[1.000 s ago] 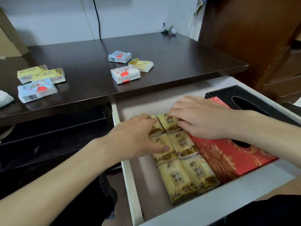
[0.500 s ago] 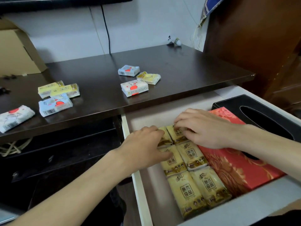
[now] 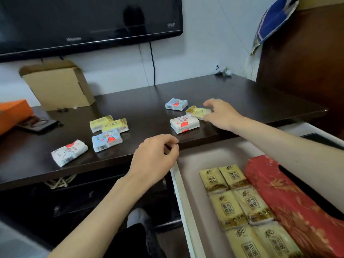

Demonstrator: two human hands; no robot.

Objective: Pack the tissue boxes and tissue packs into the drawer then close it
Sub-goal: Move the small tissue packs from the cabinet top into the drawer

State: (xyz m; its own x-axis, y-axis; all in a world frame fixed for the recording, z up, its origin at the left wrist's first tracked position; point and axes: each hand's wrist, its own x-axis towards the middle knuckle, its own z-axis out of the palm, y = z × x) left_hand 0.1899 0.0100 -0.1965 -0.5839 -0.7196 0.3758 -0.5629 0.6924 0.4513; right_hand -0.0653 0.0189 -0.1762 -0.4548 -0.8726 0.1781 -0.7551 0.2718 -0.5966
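The white drawer (image 3: 181, 202) stands pulled out at lower right. In it lie several gold tissue packs (image 3: 229, 207) in two rows beside a red patterned tissue box (image 3: 290, 202); a black tissue box (image 3: 320, 138) shows as a sliver behind my right forearm. My right hand (image 3: 221, 114) is on the dark desk (image 3: 149, 94), fingers spread over the right end of a yellow tissue pack (image 3: 197, 112). Beside that pack lie a blue pack (image 3: 176, 104) and a white-and-red pack (image 3: 184, 124). My left hand (image 3: 154, 159) hovers at the desk edge, fingers curled, holding nothing.
Further left on the desk lie two yellow packs (image 3: 108, 123), a blue pack (image 3: 106, 139) and a white pack (image 3: 69, 152). A cardboard box (image 3: 57, 86), an orange box (image 3: 13, 112) and a dark case (image 3: 37, 124) sit at back left. A TV (image 3: 83, 21) hangs above.
Both hands have left the gold packs in the drawer. My right hand has reached up to the yellow pack on the desk; my left has lifted to the desk edge. The view has tilted up.
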